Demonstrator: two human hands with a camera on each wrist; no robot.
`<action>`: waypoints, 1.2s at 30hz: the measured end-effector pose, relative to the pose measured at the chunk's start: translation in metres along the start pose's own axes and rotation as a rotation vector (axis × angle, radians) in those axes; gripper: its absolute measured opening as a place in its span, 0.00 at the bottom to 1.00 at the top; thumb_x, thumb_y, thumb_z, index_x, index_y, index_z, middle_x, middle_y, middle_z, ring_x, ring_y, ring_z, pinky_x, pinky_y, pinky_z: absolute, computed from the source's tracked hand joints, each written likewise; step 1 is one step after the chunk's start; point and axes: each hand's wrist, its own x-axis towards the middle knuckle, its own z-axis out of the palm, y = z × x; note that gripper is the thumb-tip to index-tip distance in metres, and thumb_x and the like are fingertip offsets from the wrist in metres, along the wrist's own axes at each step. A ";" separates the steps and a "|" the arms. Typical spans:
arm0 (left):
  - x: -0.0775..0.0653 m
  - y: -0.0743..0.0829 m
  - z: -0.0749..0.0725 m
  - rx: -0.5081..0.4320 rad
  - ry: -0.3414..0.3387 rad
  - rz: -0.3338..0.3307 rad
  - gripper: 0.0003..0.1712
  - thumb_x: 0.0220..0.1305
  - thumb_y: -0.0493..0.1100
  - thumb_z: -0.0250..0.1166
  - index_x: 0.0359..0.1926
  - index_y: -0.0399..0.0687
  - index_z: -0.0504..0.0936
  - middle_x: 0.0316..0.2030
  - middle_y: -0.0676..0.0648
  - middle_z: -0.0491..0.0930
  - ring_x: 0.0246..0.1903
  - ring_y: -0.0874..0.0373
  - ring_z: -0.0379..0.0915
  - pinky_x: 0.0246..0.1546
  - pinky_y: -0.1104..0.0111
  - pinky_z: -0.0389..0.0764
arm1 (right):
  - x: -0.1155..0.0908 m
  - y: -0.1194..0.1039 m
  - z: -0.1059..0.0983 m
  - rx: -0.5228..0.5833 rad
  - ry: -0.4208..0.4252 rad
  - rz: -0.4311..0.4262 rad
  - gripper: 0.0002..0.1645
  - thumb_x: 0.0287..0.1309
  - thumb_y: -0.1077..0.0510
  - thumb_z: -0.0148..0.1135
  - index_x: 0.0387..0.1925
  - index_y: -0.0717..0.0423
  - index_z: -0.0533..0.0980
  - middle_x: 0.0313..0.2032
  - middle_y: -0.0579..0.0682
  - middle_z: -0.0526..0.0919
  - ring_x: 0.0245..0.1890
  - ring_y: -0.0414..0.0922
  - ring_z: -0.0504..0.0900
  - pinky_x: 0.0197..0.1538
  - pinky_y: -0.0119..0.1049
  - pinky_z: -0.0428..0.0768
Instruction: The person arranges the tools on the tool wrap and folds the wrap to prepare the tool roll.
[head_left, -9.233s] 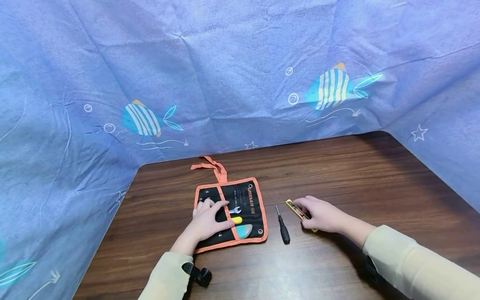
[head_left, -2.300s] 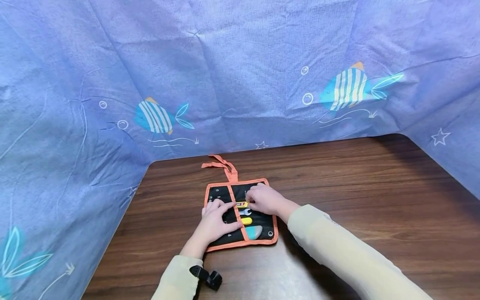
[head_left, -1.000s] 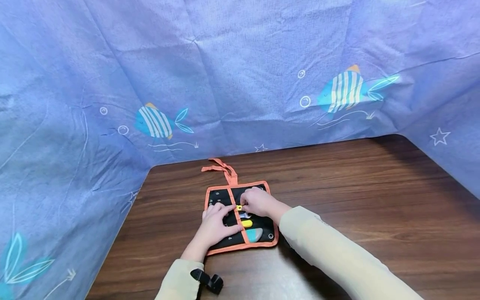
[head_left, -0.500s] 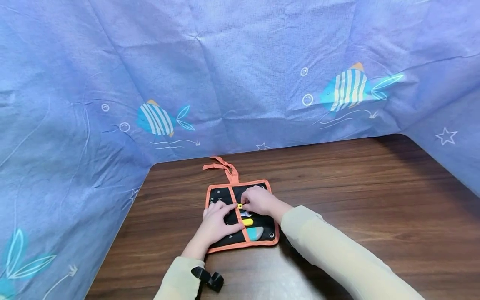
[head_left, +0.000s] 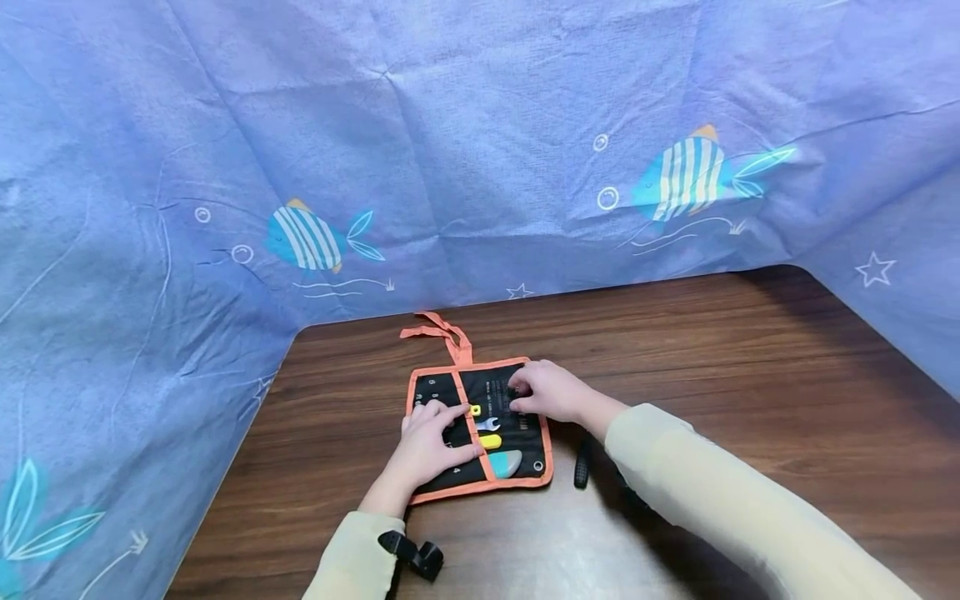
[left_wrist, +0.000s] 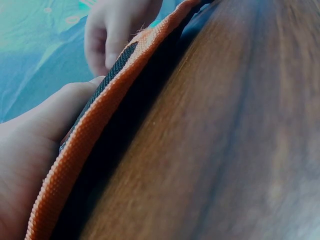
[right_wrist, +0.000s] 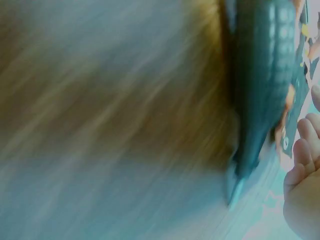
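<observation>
A black tool pouch (head_left: 513, 421) with orange trim lies unrolled on the table. My left hand (head_left: 426, 442) rests on its left part, with index finger and thumb spread along the orange pocket strip. Out of the pockets stick a slim yellow tool with a holed end (head_left: 476, 411), a wrench (head_left: 489, 424), a yellow rounded handle (head_left: 491, 442) and a turquoise-grey handle (head_left: 506, 463). Over the pouch's upper right is my right hand (head_left: 553, 392), fingers loosely bent, holding nothing. To the right lies a black screwdriver (head_left: 582, 465), its shaft hidden under my arm in the head view.
Orange tie straps (head_left: 448, 333) trail from the pouch's far edge. The wooden table (head_left: 675, 350) extends to the right, with a blue fish-patterned cloth (head_left: 480, 150) hanging behind and at the sides. A black strapped device (head_left: 412, 555) sits on my left wrist.
My right hand carried the slim yellow tool from the table into a pouch pocket, pushed it deeper, then let go and moved right. The screwdriver handle shows again; the left hand stays put.
</observation>
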 end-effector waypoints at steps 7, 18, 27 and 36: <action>-0.001 0.001 0.001 0.011 0.018 0.004 0.42 0.44 0.74 0.64 0.58 0.57 0.77 0.36 0.56 0.69 0.38 0.58 0.61 0.42 0.56 0.60 | -0.026 0.014 -0.010 0.003 0.026 0.013 0.23 0.57 0.50 0.64 0.50 0.58 0.77 0.37 0.46 0.80 0.45 0.47 0.75 0.53 0.47 0.69; -0.002 0.002 0.001 0.000 0.020 -0.005 0.41 0.45 0.71 0.66 0.58 0.57 0.77 0.36 0.57 0.69 0.38 0.58 0.60 0.43 0.56 0.60 | -0.064 0.035 -0.018 0.044 0.098 0.018 0.23 0.56 0.49 0.64 0.47 0.60 0.77 0.37 0.48 0.80 0.41 0.46 0.77 0.47 0.46 0.73; -0.003 0.003 0.002 -0.011 0.006 -0.009 0.40 0.45 0.70 0.66 0.58 0.57 0.77 0.38 0.56 0.70 0.40 0.57 0.61 0.43 0.57 0.59 | -0.092 0.042 -0.012 0.048 0.114 -0.011 0.22 0.56 0.46 0.64 0.46 0.57 0.78 0.32 0.40 0.76 0.35 0.39 0.75 0.43 0.42 0.73; -0.002 0.004 0.001 -0.010 0.013 -0.010 0.41 0.45 0.71 0.66 0.58 0.57 0.77 0.37 0.56 0.69 0.40 0.56 0.61 0.43 0.56 0.59 | -0.101 0.041 -0.005 0.038 0.128 -0.060 0.20 0.56 0.46 0.64 0.44 0.55 0.78 0.29 0.37 0.74 0.32 0.35 0.72 0.39 0.37 0.73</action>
